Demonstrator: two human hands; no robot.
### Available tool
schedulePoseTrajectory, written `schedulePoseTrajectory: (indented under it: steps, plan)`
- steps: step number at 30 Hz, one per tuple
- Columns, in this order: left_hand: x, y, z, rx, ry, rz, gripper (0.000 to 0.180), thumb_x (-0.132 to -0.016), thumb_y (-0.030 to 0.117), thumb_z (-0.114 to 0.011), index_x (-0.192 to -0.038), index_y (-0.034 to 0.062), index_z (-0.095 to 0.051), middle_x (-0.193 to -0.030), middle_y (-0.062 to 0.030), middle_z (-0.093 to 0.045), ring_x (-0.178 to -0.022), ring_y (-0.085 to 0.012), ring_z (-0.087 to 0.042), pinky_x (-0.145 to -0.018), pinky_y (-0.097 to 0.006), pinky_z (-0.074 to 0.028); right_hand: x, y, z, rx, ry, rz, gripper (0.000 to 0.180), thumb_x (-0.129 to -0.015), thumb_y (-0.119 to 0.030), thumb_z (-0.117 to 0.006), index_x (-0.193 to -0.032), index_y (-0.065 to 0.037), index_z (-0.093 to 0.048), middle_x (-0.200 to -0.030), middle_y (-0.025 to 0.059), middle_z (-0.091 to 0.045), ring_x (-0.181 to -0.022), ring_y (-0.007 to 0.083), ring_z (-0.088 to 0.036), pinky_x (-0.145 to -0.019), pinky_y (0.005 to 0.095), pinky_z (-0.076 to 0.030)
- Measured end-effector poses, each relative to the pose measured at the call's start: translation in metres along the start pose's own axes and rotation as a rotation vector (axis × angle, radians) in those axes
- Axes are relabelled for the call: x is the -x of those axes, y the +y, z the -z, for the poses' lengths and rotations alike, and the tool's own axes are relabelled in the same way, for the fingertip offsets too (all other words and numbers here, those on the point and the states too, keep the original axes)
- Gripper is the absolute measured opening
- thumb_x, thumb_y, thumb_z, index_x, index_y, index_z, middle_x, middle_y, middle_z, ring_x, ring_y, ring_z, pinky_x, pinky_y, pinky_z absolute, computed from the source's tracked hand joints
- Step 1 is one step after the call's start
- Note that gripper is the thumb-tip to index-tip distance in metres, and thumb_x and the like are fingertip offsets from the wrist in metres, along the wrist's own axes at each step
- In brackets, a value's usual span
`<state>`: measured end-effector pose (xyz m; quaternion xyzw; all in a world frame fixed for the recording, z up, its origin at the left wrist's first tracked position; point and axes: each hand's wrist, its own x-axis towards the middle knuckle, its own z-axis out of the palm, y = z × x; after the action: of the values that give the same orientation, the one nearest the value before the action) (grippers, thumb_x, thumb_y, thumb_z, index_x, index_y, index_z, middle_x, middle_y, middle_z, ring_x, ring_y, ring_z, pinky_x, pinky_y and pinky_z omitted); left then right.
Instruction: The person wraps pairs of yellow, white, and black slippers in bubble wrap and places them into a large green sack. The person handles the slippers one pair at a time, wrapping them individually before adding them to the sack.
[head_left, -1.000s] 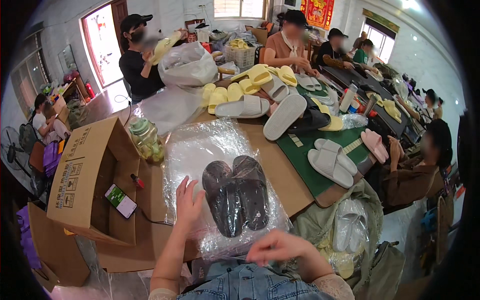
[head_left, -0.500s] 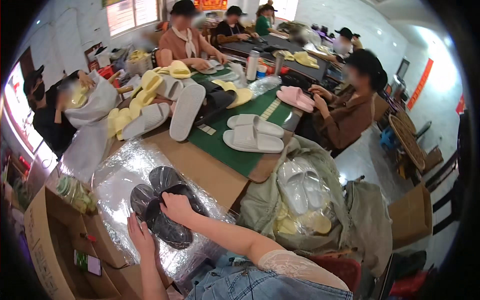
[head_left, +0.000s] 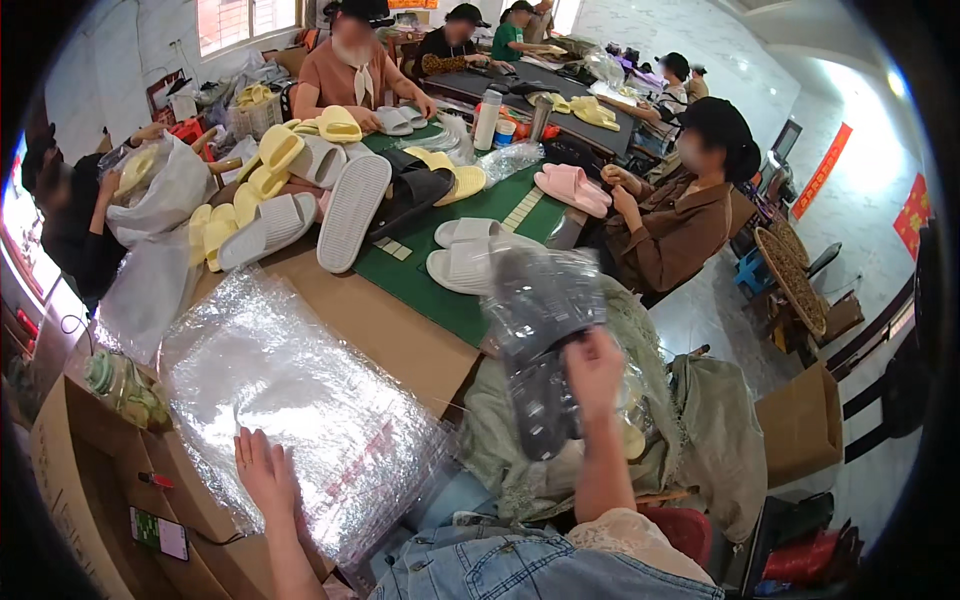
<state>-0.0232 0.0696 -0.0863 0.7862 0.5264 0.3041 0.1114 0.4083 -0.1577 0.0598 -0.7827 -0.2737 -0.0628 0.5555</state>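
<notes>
A pair of black slippers in a clear plastic bag (head_left: 540,350) hangs from my right hand (head_left: 595,372), whose fingers are closed on it; motion blurs them a little. The pair is above the open green woven sack (head_left: 490,410), hiding much of what lies inside. My left hand (head_left: 266,474) lies with fingers stretched out on the lower left part of a stack of clear plastic bags (head_left: 300,370). On the green mat (head_left: 420,295), light grey slippers (head_left: 466,262) are partly covered by the bagged pair.
Yellow slippers (head_left: 270,165), a grey slipper (head_left: 355,212) and black ones are heaped across the table. A cardboard box (head_left: 85,480) with a phone (head_left: 160,533) stands at my left, beside a glass jar (head_left: 125,390). A co-worker (head_left: 670,215) sits at the right with pink slippers (head_left: 573,188).
My right hand has lifted the bagged black slippers off the plastic bags and carried them right, over the sack. My left hand has stayed on the stack, with its fingers still stretched.
</notes>
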Motion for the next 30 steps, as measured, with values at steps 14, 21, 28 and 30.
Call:
schedulePoseTrajectory:
  steps: [14,21,28,30]
  plan:
    - [-0.001,0.007,0.005,0.018,-0.02,0.014,0.051,-0.087,0.022,-0.067,-0.132,-0.0005,-0.057,-0.149,-0.0217,-0.046,-0.141,-0.041,-0.036,-0.117,-0.049,-0.028,0.007,0.169,0.043,1.127,-0.201,-0.474,0.055,-0.089,-0.052,-0.062,-0.11,-0.001,-0.061,-0.104,0.0244,-0.069,-0.096,0.0424,-0.068,-0.081,0.0529,-0.054]
    - [0.0,0.007,0.004,0.002,0.023,0.0,0.052,-0.085,0.027,-0.069,-0.129,0.0,-0.06,-0.146,-0.0225,-0.049,-0.139,-0.0423,-0.039,-0.116,-0.051,-0.029,-0.04,0.043,-0.004,0.689,-0.053,0.245,0.033,-0.085,-0.025,-0.071,-0.11,-0.004,-0.064,-0.109,0.014,-0.063,-0.104,0.0344,-0.06,-0.088,0.0447,-0.05]
    - [-0.001,0.013,0.003,0.006,0.039,0.038,0.054,-0.084,0.032,-0.069,-0.127,-0.0002,-0.062,-0.144,-0.023,-0.05,-0.139,-0.0419,-0.038,-0.115,-0.05,-0.029,-0.186,0.139,-0.143,0.493,-0.254,0.38,0.056,-0.081,-0.018,-0.072,-0.134,-0.007,-0.055,-0.126,0.0164,-0.061,-0.115,0.0373,-0.059,-0.097,0.0445,-0.047]
    - [0.001,0.012,0.003,-0.031,0.061,0.066,0.053,-0.085,0.033,-0.069,-0.126,0.0011,-0.062,-0.143,-0.0241,-0.051,-0.138,-0.0425,-0.039,-0.115,-0.05,-0.029,-0.206,0.143,-0.182,0.384,-0.374,0.284,0.062,-0.081,-0.018,-0.07,-0.14,-0.007,-0.052,-0.131,0.0195,-0.059,-0.119,0.0379,-0.057,-0.1,0.044,-0.046]
